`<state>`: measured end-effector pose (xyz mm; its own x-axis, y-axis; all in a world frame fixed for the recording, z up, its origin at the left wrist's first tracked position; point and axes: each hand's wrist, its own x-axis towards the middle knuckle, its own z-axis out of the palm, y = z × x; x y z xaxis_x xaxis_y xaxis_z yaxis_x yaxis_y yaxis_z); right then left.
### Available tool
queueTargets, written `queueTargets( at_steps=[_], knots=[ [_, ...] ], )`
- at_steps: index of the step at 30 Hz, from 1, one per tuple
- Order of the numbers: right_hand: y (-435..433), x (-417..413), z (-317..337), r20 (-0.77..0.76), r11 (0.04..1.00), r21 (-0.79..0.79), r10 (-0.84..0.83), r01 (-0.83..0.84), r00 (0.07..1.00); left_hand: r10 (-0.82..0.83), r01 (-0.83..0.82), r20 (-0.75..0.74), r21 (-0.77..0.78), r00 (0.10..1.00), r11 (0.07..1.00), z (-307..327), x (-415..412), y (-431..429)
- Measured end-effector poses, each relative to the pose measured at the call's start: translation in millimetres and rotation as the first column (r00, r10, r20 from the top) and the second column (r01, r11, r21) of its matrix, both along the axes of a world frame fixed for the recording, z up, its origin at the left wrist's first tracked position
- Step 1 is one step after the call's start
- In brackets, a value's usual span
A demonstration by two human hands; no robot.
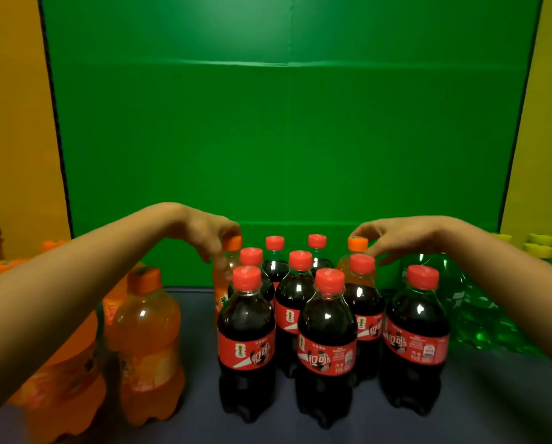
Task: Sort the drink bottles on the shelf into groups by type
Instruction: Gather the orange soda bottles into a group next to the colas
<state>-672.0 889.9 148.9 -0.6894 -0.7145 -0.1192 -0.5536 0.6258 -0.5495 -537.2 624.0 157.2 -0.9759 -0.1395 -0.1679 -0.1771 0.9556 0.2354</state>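
Sorting largely done: orange bottles (146, 331) lower left, cola bottles (327, 331) centre, green bottles (479, 315) right. Outstanding: two orange strays behind the colas. Left hand (210, 233) pinches the cap of the left stray (232, 245); right hand (396, 237) pinches the cap of the right stray (357, 245).

both bare forearms stretch forward, wrists arched and drooping. the left hand (209, 233) pinches the left orange cap (234, 243) in curled fingers; the right hand (396, 238) pinches the right orange cap (357, 244).
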Motion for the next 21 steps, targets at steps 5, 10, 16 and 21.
queueTargets(
  at_steps=[5,10,16,21],
  knots=[
    [-1,-8,-7,0.086,0.993,0.051,0.1,-0.104,0.991,-0.082,0.082,0.005,-0.046,0.997,0.996,-10,-16,-8],
    [-6,-16,-18,-0.062,0.997,0.011,0.072,-0.071,0.995,-0.161,0.16,-0.005,-0.051,0.987,0.986,-11,-18,-12],
    [-2,-2,9,-0.281,0.997,-0.072,-0.061,0.042,0.958,-0.138,0.134,-0.102,-0.047,0.985,0.99,14,6,-7],
    [0,26,55,-0.505,0.948,-0.306,-0.235,0.082,0.83,-0.028,0.09,-0.49,0.103,0.871,0.991,58,45,-11]
  ],
)
